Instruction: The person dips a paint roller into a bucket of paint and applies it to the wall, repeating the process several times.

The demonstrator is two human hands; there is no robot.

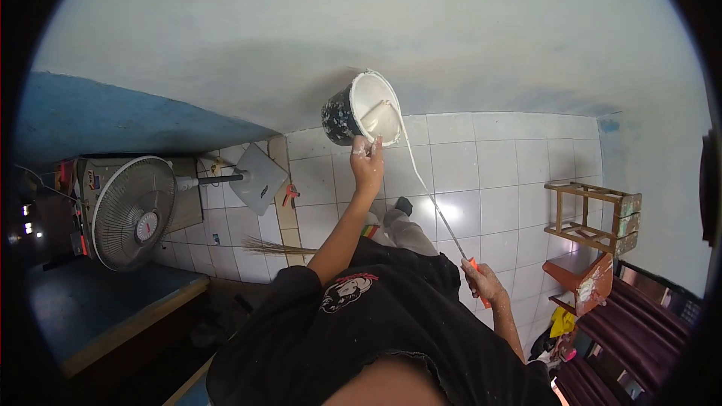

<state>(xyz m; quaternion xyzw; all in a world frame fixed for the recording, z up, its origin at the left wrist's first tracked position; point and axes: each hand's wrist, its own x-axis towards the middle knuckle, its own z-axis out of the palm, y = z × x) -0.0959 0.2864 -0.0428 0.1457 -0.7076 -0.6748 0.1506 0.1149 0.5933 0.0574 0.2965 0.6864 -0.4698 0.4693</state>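
My left hand (368, 164), speckled with white, grips the near rim of a dark, paint-spattered bucket (340, 118). The bucket is tilted with its mouth toward me, close to the wall, and its inside is coated white. A pale, blocky shape (380, 120) lies in it, perhaps a roller head or paint. In my right hand (485, 286) is the orange handle of what looks like a paint roller. Its long thin rod (444, 219) runs up to the bucket's right rim, where it is coated white. The rod's far end is hard to make out.
A standing fan (135, 214) is at the left, by a blue-topped table (98, 308). Broom bristles (274, 248) and red-handled pliers or clippers (291, 194) are near my left arm. At right are a wooden stool (590, 218) and an orange-brown chair (587, 282). White wall (376, 7) ahead.
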